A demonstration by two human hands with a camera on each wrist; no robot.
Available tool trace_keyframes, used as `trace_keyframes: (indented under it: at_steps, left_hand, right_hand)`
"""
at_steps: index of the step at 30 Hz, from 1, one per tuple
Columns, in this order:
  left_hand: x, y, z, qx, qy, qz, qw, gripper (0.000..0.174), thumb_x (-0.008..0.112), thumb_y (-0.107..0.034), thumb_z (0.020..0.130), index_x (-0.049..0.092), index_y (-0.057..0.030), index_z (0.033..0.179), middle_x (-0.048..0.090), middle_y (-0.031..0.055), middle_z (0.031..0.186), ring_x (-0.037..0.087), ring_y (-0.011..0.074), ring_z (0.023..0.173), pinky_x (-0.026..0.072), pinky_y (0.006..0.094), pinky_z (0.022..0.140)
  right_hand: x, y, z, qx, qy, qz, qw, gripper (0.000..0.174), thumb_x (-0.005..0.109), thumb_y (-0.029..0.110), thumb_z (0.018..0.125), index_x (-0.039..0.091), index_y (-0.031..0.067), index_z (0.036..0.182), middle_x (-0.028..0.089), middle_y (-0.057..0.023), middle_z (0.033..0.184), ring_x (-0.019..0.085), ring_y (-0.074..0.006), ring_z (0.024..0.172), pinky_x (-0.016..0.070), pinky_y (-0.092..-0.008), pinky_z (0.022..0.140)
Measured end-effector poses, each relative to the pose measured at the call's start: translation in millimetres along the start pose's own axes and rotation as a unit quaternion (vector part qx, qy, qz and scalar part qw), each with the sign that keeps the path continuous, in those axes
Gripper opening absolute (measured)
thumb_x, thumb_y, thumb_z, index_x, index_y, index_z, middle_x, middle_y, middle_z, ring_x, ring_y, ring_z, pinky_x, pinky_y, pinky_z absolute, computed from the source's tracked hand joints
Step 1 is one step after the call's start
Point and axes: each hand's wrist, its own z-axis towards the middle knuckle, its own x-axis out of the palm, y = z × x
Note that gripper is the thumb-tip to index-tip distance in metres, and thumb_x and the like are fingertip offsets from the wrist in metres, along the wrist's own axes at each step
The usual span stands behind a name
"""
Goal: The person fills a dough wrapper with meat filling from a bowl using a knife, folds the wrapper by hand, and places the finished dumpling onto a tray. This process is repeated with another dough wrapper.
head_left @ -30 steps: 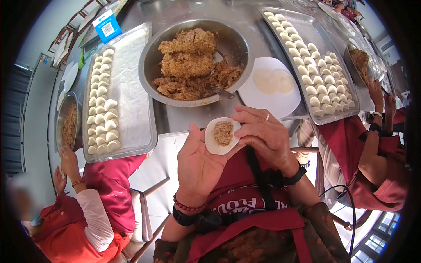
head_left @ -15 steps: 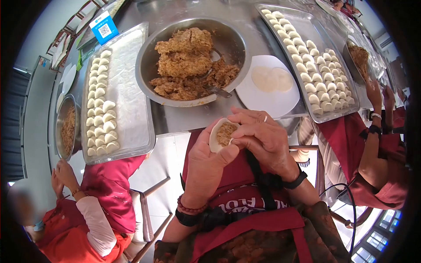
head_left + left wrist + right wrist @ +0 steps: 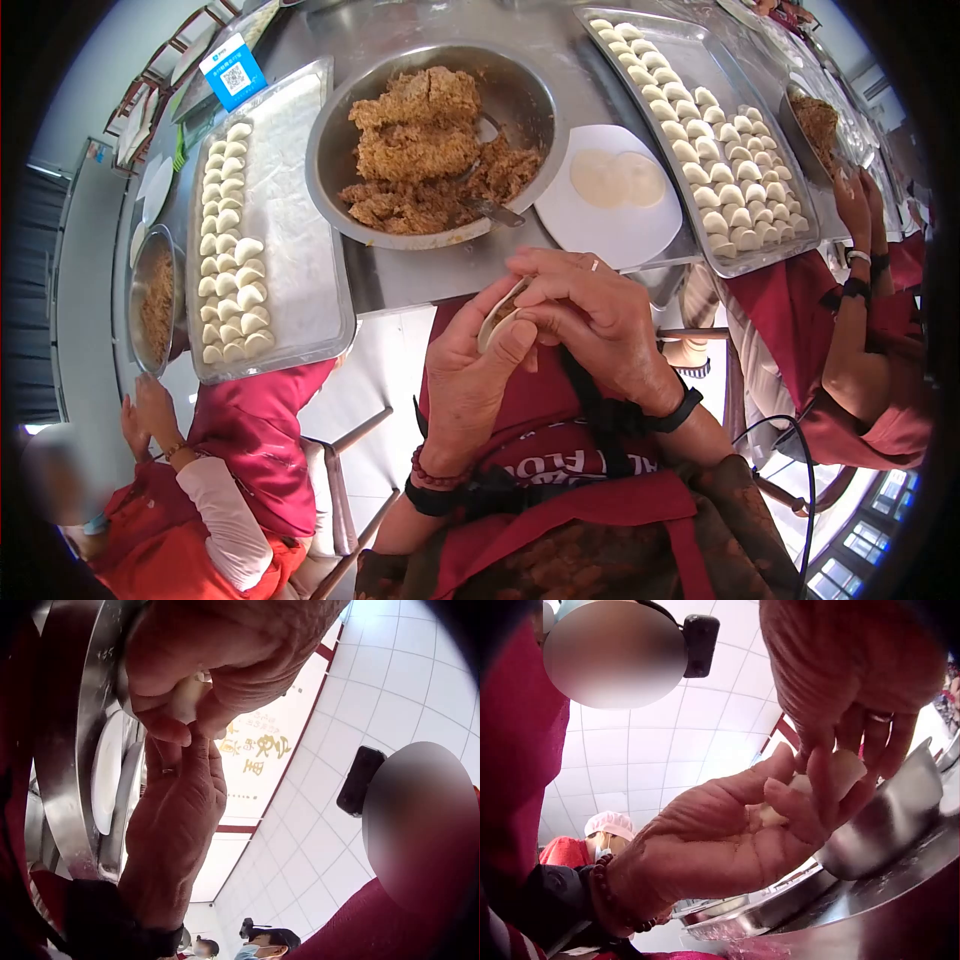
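Half-folded dumpling point(image 3: 489, 328) held up between both hands, just in front of the metal bowl point(image 3: 522, 105); left hand point(image 3: 470, 368) fingers curled round it, right hand point(image 3: 600, 318) thumb and fingers pinching its edge

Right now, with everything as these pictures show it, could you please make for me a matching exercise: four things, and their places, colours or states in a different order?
Things:
1. Large metal bowl
2. Card with QR code
3. White plate
4. Filled wrapper

Places, colours, states:
A. Bears flat round wrappers
B. Partly folded, held by the left hand and right hand
C. Contains brown filling
D. Blue and white

Pairs: 1-C, 2-D, 3-A, 4-B.
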Motion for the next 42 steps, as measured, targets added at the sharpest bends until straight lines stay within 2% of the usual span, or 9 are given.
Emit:
trace_keyframes:
  at_steps: [7,10,15,19,22,25,30,34,42]
  left_hand:
    - [-0.2,-2.0,-1.6,0.029,-0.025,0.030,0.999,0.043,0.061,-0.016,0.099,0.053,0.0068,0.135,0.069,0.0094,0.100,0.060,0.0094,0.081,0.0466,0.0204,0.068]
    - [-2.2,1.5,-1.1,0.032,-0.032,0.004,0.999,0.048,0.063,-0.024,0.098,0.053,0.0069,0.133,0.065,0.0148,0.120,0.064,0.0156,0.090,0.0501,0.0244,0.072]
    - [-4.0,1.6,-0.6,0.075,-0.019,-0.074,0.994,0.048,0.059,-0.024,0.100,0.050,0.0053,0.137,0.050,0.0195,0.143,0.061,0.0216,0.112,0.0545,0.0302,0.086]
    - [-2.6,7.4,0.3,0.106,0.000,-0.104,0.989,0.047,0.057,-0.022,0.101,0.048,0.0043,0.139,0.042,0.0178,0.151,0.057,0.0238,0.122,0.0545,0.0320,0.089]
    - [5.1,9.6,1.6,0.127,-0.026,-0.118,0.985,0.044,0.056,-0.019,0.102,0.050,0.0040,0.138,0.038,0.0226,0.152,0.064,0.0168,0.093,0.0500,0.0240,0.068]
    - [3.9,11.4,0.5,0.109,-0.014,-0.104,0.988,0.048,0.056,-0.023,0.102,0.047,0.0034,0.140,0.035,0.0174,0.155,0.060,0.0220,0.116,0.0539,0.0326,0.092]
    - [7.8,13.2,0.7,0.119,-0.007,-0.047,0.992,0.051,0.055,-0.025,0.102,0.044,0.0056,0.142,0.043,0.0193,0.150,0.065,0.0174,0.096,0.0523,0.0264,0.074]
    - [10.2,13.5,2.1,0.130,-0.014,-0.007,0.991,0.054,0.055,-0.025,0.102,0.042,0.0088,0.142,0.056,0.0172,0.135,0.065,0.0157,0.091,0.0455,0.0230,0.062]
    - [13.4,12.9,3.6,0.112,-0.021,-0.035,0.993,0.053,0.056,-0.025,0.102,0.043,0.0085,0.142,0.061,0.0141,0.125,0.064,0.0148,0.088,0.0478,0.0231,0.065]
  right_hand:
    - [3.2,6.5,6.0,0.008,-0.010,0.013,1.000,0.016,0.072,0.011,0.083,0.071,0.0102,0.099,0.071,-0.0076,0.114,0.067,-0.0267,0.110,0.0519,-0.0354,0.088]
    - [3.3,11.3,4.7,0.064,-0.022,0.068,0.995,0.023,0.072,0.010,0.085,0.070,0.0090,0.108,0.071,-0.0080,0.114,0.067,-0.0236,0.109,0.0529,-0.0327,0.088]
    - [9.6,7.6,-7.8,0.193,-0.034,0.248,0.949,0.035,0.069,0.007,0.090,0.063,-0.0002,0.124,0.071,-0.0082,0.115,0.066,-0.0132,0.104,0.0534,-0.0269,0.087]
    - [8.8,6.0,-8.3,0.275,-0.001,0.439,0.855,0.035,0.067,0.007,0.092,0.062,-0.0046,0.125,0.069,-0.0077,0.113,0.064,-0.0109,0.098,0.0525,-0.0251,0.087]
    - [12.8,1.3,-10.2,0.285,0.001,0.512,0.810,0.035,0.067,0.008,0.093,0.063,-0.0041,0.125,0.069,-0.0065,0.109,0.063,-0.0092,0.093,0.0518,-0.0230,0.085]
    - [17.3,-0.9,-12.8,0.291,-0.021,0.547,0.785,0.032,0.068,0.008,0.093,0.065,-0.0034,0.123,0.070,-0.0055,0.102,0.062,-0.0073,0.088,0.0517,-0.0219,0.081]
    - [17.6,-2.3,-13.0,0.294,-0.055,0.539,0.788,0.023,0.066,0.007,0.094,0.068,-0.0037,0.114,0.071,-0.0063,0.094,0.060,-0.0067,0.078,0.0532,-0.0224,0.071]
    - [11.4,3.8,-10.5,0.244,-0.047,0.500,0.830,0.016,0.065,0.004,0.094,0.069,-0.0041,0.107,0.070,-0.0079,0.093,0.060,-0.0075,0.076,0.0541,-0.0231,0.065]
    - [12.9,-4.8,-10.6,0.205,-0.027,0.555,0.805,0.018,0.064,0.000,0.094,0.064,-0.0044,0.111,0.069,-0.0110,0.096,0.059,-0.0097,0.070,0.0542,-0.0248,0.058]
